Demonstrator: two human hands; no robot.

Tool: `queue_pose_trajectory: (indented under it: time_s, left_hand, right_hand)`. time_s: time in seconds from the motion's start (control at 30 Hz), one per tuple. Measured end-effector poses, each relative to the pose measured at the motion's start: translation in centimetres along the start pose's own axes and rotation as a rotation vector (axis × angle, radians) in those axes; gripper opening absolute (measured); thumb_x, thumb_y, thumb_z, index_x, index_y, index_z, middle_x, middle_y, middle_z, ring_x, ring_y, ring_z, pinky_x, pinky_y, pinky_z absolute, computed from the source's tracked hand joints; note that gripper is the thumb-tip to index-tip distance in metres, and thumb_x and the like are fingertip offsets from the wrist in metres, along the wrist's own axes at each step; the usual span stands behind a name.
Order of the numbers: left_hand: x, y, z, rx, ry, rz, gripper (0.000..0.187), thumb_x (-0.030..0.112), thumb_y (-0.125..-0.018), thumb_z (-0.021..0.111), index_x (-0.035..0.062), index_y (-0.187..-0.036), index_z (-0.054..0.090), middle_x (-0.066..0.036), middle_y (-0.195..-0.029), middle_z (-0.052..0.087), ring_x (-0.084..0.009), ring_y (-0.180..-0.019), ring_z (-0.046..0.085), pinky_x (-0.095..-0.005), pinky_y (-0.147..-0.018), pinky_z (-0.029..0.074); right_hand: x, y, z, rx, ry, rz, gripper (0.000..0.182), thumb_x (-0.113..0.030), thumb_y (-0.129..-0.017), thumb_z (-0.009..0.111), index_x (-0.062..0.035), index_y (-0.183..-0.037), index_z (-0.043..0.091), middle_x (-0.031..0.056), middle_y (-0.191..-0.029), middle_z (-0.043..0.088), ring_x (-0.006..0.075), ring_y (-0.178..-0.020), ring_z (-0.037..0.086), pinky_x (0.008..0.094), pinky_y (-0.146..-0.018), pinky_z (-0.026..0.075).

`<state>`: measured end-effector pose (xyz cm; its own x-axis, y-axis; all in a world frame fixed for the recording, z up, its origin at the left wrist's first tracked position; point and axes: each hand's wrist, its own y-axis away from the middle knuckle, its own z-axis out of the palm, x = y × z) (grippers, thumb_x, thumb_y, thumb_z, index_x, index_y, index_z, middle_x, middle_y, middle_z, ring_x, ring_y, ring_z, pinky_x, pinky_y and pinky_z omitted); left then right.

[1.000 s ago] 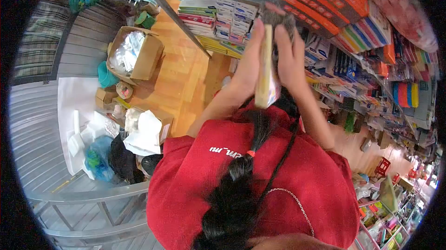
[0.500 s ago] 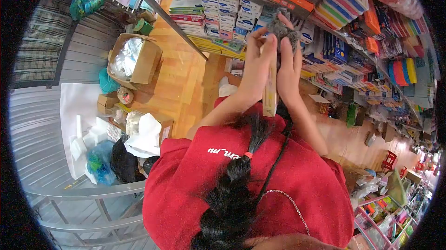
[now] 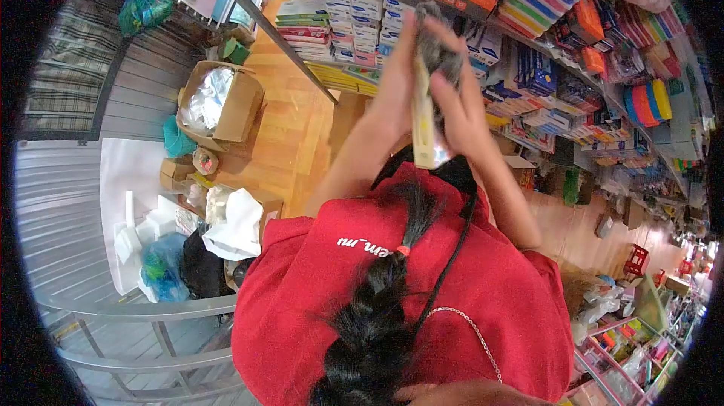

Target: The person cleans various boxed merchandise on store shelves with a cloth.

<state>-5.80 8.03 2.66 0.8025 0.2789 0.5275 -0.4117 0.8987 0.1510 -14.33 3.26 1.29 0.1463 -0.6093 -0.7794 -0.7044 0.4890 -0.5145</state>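
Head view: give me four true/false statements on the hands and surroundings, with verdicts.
1. The left hand grips the thin cream flat pack. True.
2. The right hand presses a grey fuzzy cloth against that pack. True.
3. The brown cardboard box on the wooden floor is closed. False: it is open, with clear plastic inside.
4. The person's shirt is blue. False: it is red.

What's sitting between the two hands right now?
In the head view, a thin flat pack stands on edge between the left hand and the right hand, both pressed against it. A grey fuzzy cloth sits at its top.
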Motion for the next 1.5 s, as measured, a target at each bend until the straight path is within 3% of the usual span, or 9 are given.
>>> queue_pose_trajectory:
  time_s: [0.2, 0.5, 0.7, 0.87, 1.13, 1.23, 1.27, 1.37, 1.5]
  left_hand:
    - [3.5, -1.4, -1.1, 0.029, -0.127, 0.149, 0.058, 0.062, -0.080, 0.039, 0.0072, -0.092, 0.052, -0.008, -0.075, 0.058, -0.0176, -0.058, 0.057, -0.0310, -0.047, 0.049]
    - [2.9, 0.1, -0.4, -0.047, -0.149, 0.108, 0.055, 0.060, -0.080, 0.042, 0.0080, -0.096, 0.053, -0.006, -0.082, 0.058, -0.0175, -0.072, 0.057, -0.0297, -0.065, 0.048]
    - [2.8, -2.5, -2.0, 0.093, 0.014, 0.169, 0.064, 0.068, -0.078, 0.033, 0.0086, -0.092, 0.051, -0.008, -0.073, 0.056, -0.0207, -0.067, 0.055, -0.0335, -0.062, 0.047]
    - [0.4, -2.0, -0.3, 0.139, 0.243, 0.298, 0.048, 0.050, -0.090, 0.023, 0.0094, -0.104, 0.047, -0.009, -0.085, 0.054, -0.0215, -0.065, 0.053, -0.0344, -0.062, 0.046]
    - [-1.2, -1.6, -1.4, 0.064, -0.379, 0.325, 0.037, 0.036, -0.089, 0.045, 0.0040, -0.107, 0.047, -0.007, -0.090, 0.058, -0.0128, -0.074, 0.058, -0.0264, -0.060, 0.048]
    - [-1.1, -1.7, -1.1, 0.060, -0.227, 0.355, 0.042, 0.040, -0.088, 0.045, 0.0039, -0.108, 0.047, -0.006, -0.090, 0.057, -0.0126, -0.074, 0.057, -0.0256, -0.061, 0.047]
    - [-0.8, -1.5, -0.8, 0.102, -0.259, 0.339, 0.043, 0.041, -0.088, 0.045, 0.0036, -0.108, 0.047, -0.006, -0.091, 0.057, -0.0124, -0.075, 0.056, -0.0254, -0.062, 0.046]
    - [-1.1, -0.3, -0.1, 0.125, -0.552, 0.377, 0.045, 0.040, -0.090, 0.040, 0.0019, -0.114, 0.042, -0.007, -0.099, 0.052, -0.0118, -0.087, 0.050, -0.0258, -0.075, 0.041]
    - [-1.5, -0.1, -0.6, -0.052, -0.667, 0.453, 0.042, 0.034, -0.091, 0.042, 0.0006, -0.116, 0.040, -0.009, -0.103, 0.051, -0.0127, -0.092, 0.047, -0.0257, -0.080, 0.039]
  right_hand:
    - [0.2, 3.4, 0.4, -0.136, -0.063, -0.071, 0.055, -0.014, -0.070, 0.048, -0.0099, -0.124, 0.040, 0.0191, -0.136, 0.027, 0.0350, -0.129, 0.019, 0.0489, -0.104, 0.007]
    - [-1.3, 1.9, -0.5, -0.241, 0.011, -0.104, 0.055, -0.011, -0.073, 0.049, -0.0104, -0.127, 0.037, 0.0152, -0.138, 0.024, 0.0315, -0.130, 0.017, 0.0449, -0.106, 0.008]
    - [0.5, 3.0, 1.1, 0.281, -0.156, 0.089, 0.035, -0.010, -0.078, 0.046, 0.0005, -0.111, 0.050, 0.0143, -0.104, 0.055, 0.0223, -0.101, 0.050, 0.0334, -0.094, 0.032]
    - [0.9, 2.6, 2.0, 0.516, -0.432, 0.180, 0.033, -0.017, -0.089, 0.036, 0.0037, -0.112, 0.047, 0.0103, -0.104, 0.054, 0.0168, -0.095, 0.051, 0.0286, -0.088, 0.035]
    - [0.9, 2.8, 1.7, 0.649, -0.924, 0.435, 0.043, -0.031, -0.090, 0.036, 0.0036, -0.114, 0.047, 0.0111, -0.114, 0.050, 0.0195, -0.105, 0.048, 0.0287, -0.092, 0.033]
    - [-0.8, 2.9, 1.6, 0.657, -0.916, 0.165, 0.046, -0.034, -0.087, 0.039, 0.0036, -0.112, 0.049, 0.0131, -0.117, 0.049, 0.0231, -0.108, 0.046, 0.0322, -0.095, 0.031]
    - [-0.4, 3.3, 0.4, 0.458, -0.247, 0.016, 0.047, -0.032, -0.085, 0.042, 0.0045, -0.113, 0.049, 0.0153, -0.120, 0.046, 0.0260, -0.114, 0.042, 0.0356, -0.097, 0.028]
    - [-1.4, 2.6, 0.5, 0.386, 0.205, -0.119, 0.040, -0.014, -0.084, 0.042, 0.0046, -0.120, 0.044, 0.0166, -0.127, 0.041, 0.0249, -0.120, 0.036, 0.0353, -0.099, 0.025]
    - [-2.0, 0.1, -1.8, 0.301, -0.372, 0.204, 0.041, -0.010, -0.086, 0.040, 0.0012, -0.126, 0.037, 0.0108, -0.124, 0.044, 0.0161, -0.114, 0.039, 0.0286, -0.096, 0.028]
